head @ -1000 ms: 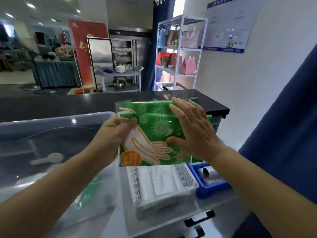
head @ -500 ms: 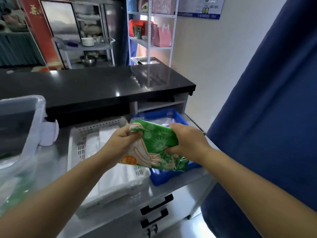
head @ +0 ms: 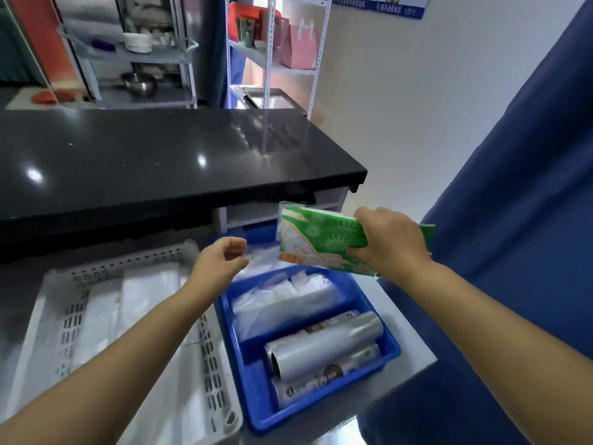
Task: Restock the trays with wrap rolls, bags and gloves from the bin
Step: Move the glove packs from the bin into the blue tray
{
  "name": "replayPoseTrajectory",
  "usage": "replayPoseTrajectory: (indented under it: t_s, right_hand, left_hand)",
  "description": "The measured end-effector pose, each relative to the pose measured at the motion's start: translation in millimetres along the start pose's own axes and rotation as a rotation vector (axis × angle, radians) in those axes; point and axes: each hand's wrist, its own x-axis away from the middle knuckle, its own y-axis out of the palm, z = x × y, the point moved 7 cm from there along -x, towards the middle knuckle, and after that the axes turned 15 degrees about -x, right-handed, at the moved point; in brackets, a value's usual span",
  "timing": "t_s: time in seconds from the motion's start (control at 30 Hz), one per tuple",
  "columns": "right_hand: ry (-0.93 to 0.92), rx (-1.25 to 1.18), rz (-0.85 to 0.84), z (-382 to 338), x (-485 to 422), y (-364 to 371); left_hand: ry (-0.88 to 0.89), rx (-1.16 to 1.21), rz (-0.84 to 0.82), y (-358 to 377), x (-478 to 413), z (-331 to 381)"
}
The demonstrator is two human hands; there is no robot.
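Note:
My right hand (head: 390, 244) grips a green pack of gloves (head: 316, 240) and holds it tilted above the far end of the blue tray (head: 253, 390). That tray has a rear compartment with clear plastic bags (head: 285, 300) and a front compartment with wrap rolls (head: 324, 348) lying side by side. My left hand (head: 221, 260) hovers loosely curled and empty over the gap between the blue tray and the white perforated tray (head: 208, 348), which holds flat clear bags (head: 134, 303).
A glossy black counter (head: 144, 162) overhangs the back of the work surface, with small cubbies (head: 256, 213) beneath it. A blue curtain (head: 519, 187) hangs at the right. Metal shelving (head: 279, 53) stands behind the counter.
My left hand has let go of the glove pack; my right hand alone now carries it further right, over the blue tray. The view has tilted down and the clear bin has left the frame.

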Motion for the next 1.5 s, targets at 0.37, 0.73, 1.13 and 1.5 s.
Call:
replayPoseTrajectory:
  t_s: [0.37,0.73,1.13,1.5]
  right_hand:
    - [-0.062,-0.076,0.033,59,-60,37]
    - [-0.308,-0.141,0.003,89,-99,61]
    - [-0.451,-0.162,0.065,80,-114,63]
    - [-0.525,-0.169,0.145,40,-117,52]
  left_hand:
    - [0.176,-0.815,-0.135,75,-80,0]
    - [-0.168,-0.891,-0.279,104,-90,-32]
    - [-0.179,-1.045,-0.295,107,-83,-29]
    - [-0.093,-1.024,-0.14,87,-70,0]
